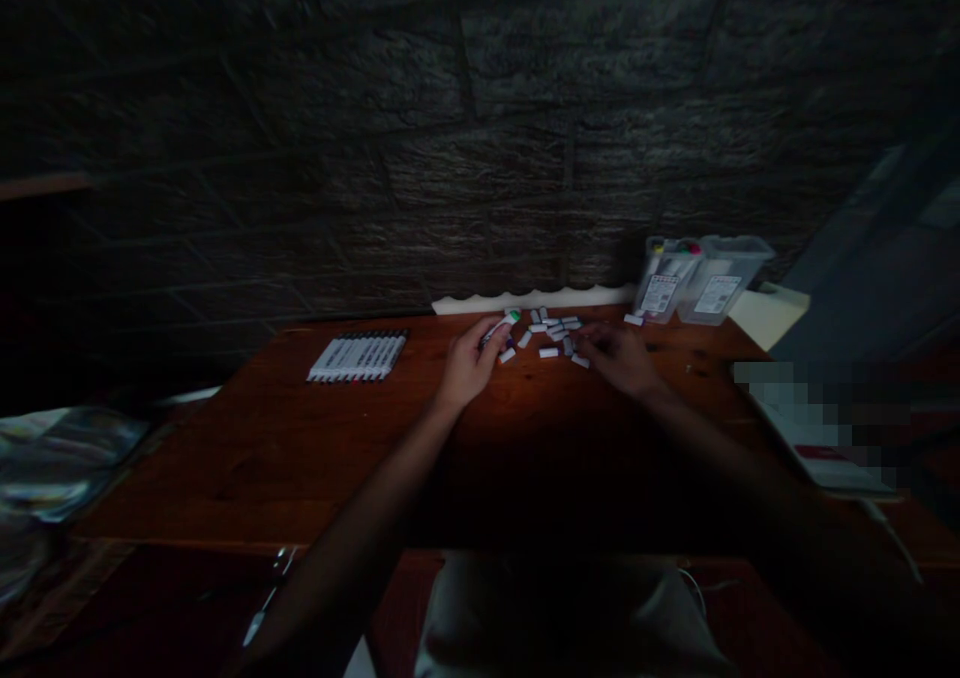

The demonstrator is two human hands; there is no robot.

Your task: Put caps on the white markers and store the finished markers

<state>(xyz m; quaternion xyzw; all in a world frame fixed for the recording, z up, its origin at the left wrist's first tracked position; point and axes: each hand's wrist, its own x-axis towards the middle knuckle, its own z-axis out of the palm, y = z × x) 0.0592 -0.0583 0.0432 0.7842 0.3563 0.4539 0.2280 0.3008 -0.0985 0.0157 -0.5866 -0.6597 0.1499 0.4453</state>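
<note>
My left hand point(474, 358) is closed around a marker point(498, 331), whose green end point(513, 316) points up and away to the right. Just right of it lies a loose scatter of small white marker caps point(549, 353) on the wooden table. My right hand point(616, 356) reaches into the right side of this scatter with its fingers bent together among the caps; whatever they pinch is hidden in the dim light. To the left, a neat row of white markers point(356, 357) with dark ends lies side by side.
Two clear plastic containers point(724, 276) stand at the back right; the left one holds some coloured-end markers. A pale wavy-edged strip point(532, 300) runs along the brick wall behind. A white, partly blurred flat object point(817, 438) lies at the right edge. Plastic-wrapped stuff point(64, 458) is at far left.
</note>
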